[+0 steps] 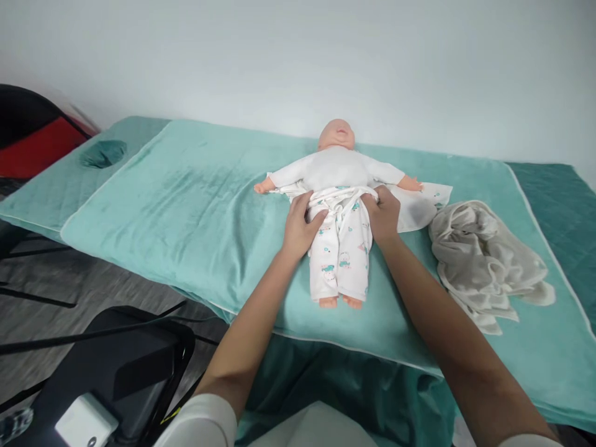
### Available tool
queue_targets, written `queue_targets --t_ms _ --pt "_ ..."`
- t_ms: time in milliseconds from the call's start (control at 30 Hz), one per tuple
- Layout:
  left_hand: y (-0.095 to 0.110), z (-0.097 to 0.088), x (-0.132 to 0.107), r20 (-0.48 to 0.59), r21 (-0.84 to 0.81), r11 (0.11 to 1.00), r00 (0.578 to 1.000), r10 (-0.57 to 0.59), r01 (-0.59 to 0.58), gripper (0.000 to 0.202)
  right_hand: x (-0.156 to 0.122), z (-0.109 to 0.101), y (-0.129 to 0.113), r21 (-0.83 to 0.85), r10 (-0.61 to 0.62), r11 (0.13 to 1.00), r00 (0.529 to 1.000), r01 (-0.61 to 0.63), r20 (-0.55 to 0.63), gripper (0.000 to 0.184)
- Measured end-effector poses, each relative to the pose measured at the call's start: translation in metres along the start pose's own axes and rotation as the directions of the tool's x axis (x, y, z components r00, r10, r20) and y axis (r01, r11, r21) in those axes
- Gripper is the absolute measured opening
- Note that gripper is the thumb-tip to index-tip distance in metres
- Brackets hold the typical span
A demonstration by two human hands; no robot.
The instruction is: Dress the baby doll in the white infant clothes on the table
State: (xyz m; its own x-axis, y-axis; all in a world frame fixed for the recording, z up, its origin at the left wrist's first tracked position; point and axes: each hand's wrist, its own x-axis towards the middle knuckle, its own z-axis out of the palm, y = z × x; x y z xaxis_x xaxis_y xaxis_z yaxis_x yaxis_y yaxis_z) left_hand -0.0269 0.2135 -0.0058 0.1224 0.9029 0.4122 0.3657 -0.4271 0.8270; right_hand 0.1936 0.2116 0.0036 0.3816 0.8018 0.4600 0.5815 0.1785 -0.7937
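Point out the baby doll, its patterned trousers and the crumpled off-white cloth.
Baby doll (336, 167): head view, on its white torso.
Patterned trousers (325, 264): head view, on the leg at the picture's left.
Crumpled off-white cloth (487, 251): head view, on the folds near its middle.

The left forearm (255, 315) and right forearm (444, 304) reach forward, bare and converging. The left hand (298, 228) spreads its thumb (318, 221) from its fingers (303, 201); the right hand (384, 216) is curled, its thumb pointing inward.

Waist of the doll (335, 167) hidden by bunched trousers (345, 256), red chair (40, 148) and clear object (17, 424) cut off at left
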Motion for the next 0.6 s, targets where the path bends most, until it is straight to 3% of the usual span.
queue_targets --t_ms 300,500,600 --pt "-0.027 0.018 0.051 -0.035 0.008 1.0 0.999 0.023 -0.023 0.048 0.032 0.022 0.017 -0.001 -0.033 0.999 0.999 0.033 -0.009 0.04" --pt "-0.026 0.018 0.051 -0.079 0.082 0.996 0.997 0.024 -0.018 0.028 0.03 0.018 0.018 -0.031 -0.02 0.999 1.0 0.02 0.004 0.037" --pt "-0.021 0.01 0.04 -0.04 0.113 0.991 0.996 0.076 -0.071 0.023 0.028 0.016 0.019 -0.042 -0.013 0.999 1.0 0.014 0.013 0.033"
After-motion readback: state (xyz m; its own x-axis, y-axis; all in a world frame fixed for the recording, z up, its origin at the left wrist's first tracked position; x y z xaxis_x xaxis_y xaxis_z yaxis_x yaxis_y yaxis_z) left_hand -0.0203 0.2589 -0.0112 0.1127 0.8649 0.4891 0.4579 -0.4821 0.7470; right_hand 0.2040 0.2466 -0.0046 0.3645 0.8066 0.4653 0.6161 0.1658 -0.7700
